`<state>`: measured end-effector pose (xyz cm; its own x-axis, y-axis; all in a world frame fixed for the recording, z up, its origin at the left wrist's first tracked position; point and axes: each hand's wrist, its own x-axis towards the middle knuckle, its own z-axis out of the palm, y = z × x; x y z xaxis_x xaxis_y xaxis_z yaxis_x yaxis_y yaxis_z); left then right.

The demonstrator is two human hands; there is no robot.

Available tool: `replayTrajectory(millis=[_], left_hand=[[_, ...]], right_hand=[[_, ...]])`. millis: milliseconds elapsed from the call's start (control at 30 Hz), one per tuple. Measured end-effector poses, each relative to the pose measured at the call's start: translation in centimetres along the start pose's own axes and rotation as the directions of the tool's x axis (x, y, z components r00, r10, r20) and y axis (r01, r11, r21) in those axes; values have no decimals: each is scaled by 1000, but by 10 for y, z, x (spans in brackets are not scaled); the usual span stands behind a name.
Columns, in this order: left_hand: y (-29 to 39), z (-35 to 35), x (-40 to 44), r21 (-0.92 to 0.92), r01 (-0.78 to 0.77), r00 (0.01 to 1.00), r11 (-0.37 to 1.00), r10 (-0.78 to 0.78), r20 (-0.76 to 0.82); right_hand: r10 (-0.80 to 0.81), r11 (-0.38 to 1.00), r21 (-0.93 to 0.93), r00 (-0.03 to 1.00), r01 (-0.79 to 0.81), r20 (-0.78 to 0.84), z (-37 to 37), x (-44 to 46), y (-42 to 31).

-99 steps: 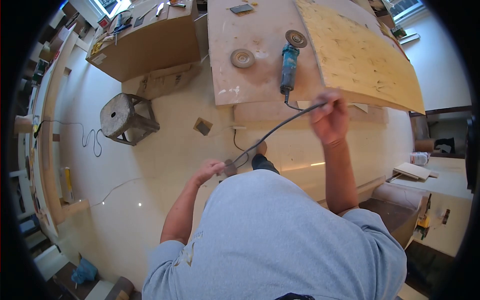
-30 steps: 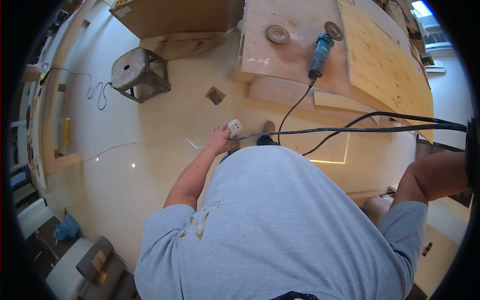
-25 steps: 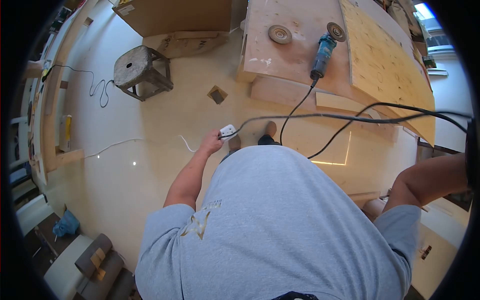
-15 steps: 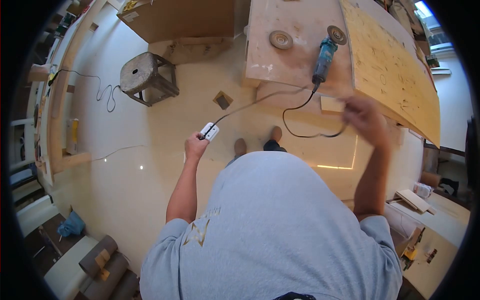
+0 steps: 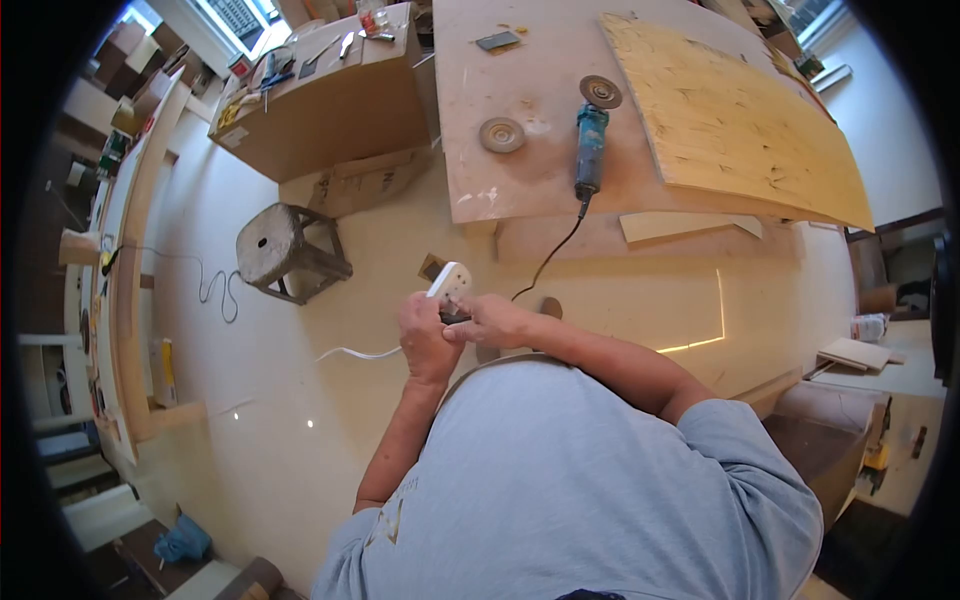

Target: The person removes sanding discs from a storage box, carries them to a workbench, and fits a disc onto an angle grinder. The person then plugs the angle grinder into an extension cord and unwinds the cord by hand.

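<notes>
My left hand is closed around a white power strip, its socket holes facing up in front of my belly. A white cord runs off to the left from that hand. The fingers of my right hand are pinched at the strip's near end, on a black plug partly hidden by both hands. Whether its pins sit in the socket cannot be seen. A black cord leads from behind my right hand up to a teal angle grinder, lying on the worktable with its disc upward.
A loose round disc and a small dark pad lie on the worktable, beside a plywood sheet. A worn stool stands on the floor at left, near a cardboard box topped with tools. A wood offcut lies below the table edge.
My right hand has come in from the far right to meet my left hand at the power strip, releasing the cord it held out. The view has shifted, showing more of the table.
</notes>
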<state>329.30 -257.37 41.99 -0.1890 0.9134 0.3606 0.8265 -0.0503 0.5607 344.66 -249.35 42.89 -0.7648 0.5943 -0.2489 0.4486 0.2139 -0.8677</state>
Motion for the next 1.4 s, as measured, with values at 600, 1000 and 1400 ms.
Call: replayTrajectory(millis=[600, 1000, 1400], left_hand=[[-44, 25, 7, -166, 981, 171, -96, 47, 984], [-46, 30, 42, -446, 874, 480, 190, -467, 742], [-183, -36, 62, -495, 860, 394, 127, -782, 484]], right_hand=[[108, 990, -98, 992, -101, 68, -2, -14, -12], [77, 904, -425, 996, -55, 34, -14, 10, -24], [273, 943, -80, 891, -322, -362, -43, -39, 70]])
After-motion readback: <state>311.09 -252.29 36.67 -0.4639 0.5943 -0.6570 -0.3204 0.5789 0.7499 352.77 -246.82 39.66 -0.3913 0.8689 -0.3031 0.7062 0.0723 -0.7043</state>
